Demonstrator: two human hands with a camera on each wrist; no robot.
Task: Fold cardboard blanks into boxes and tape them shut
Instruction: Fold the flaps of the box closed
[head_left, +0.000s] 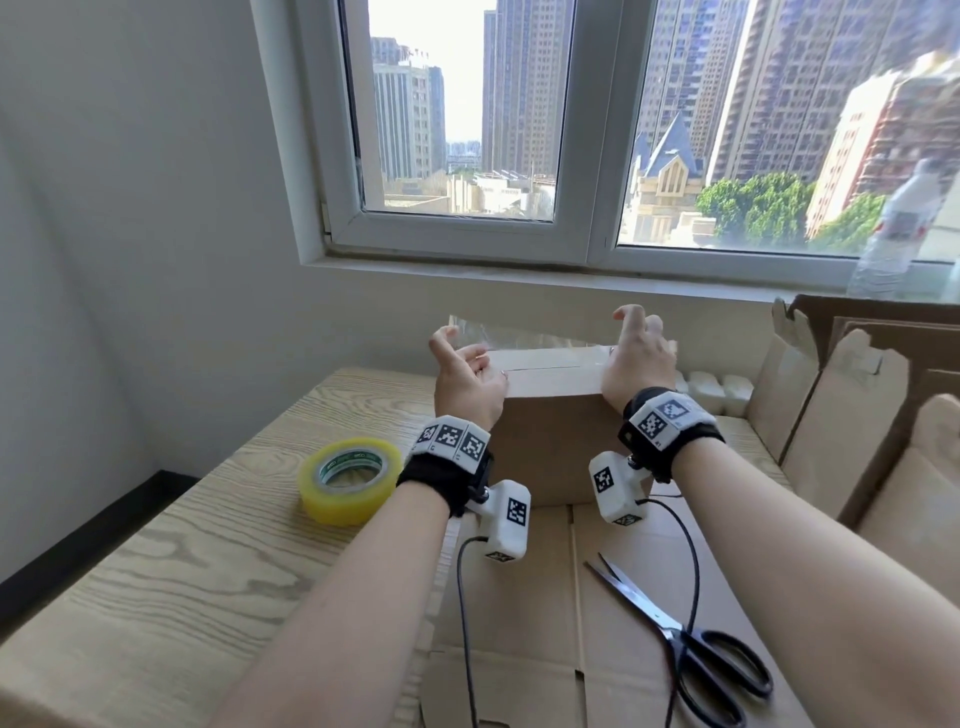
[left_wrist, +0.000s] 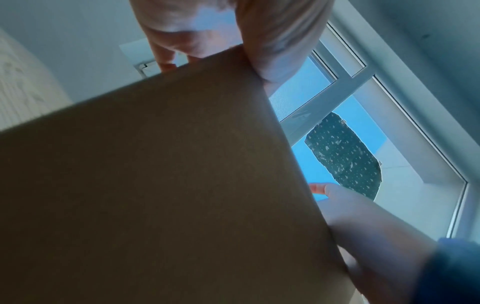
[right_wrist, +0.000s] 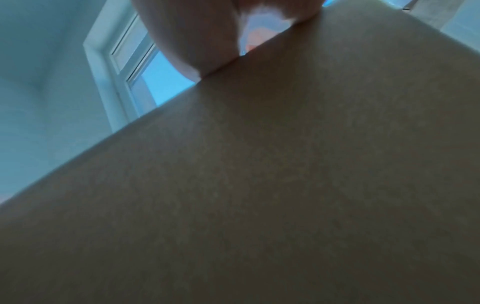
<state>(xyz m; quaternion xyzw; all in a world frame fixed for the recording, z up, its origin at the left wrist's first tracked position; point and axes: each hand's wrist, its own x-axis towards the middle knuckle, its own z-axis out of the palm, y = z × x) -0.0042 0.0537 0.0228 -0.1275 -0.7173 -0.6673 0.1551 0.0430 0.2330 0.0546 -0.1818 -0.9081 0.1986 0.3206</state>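
A folded brown cardboard box (head_left: 550, 441) stands on the wooden table (head_left: 182, 571), its top flaps meeting in a seam. A clear tape strip (head_left: 524, 340) runs over the top: its right end lies on the box and its left end rises off it. My left hand (head_left: 462, 374) is at the box's left top corner, fingers curled, with the raised tape end at the index fingertip. My right hand (head_left: 639, 358) presses its thumb on the tape at the right top edge, its other fingers lifted. The wrist views show mostly box wall (left_wrist: 155, 185) (right_wrist: 285, 185).
A yellow tape roll (head_left: 350, 480) lies left of the box. Black scissors (head_left: 691, 644) rest on flat cardboard blanks (head_left: 519, 623) in front. More cardboard blanks (head_left: 857, 415) lean at the right. A plastic bottle (head_left: 893, 234) stands on the windowsill.
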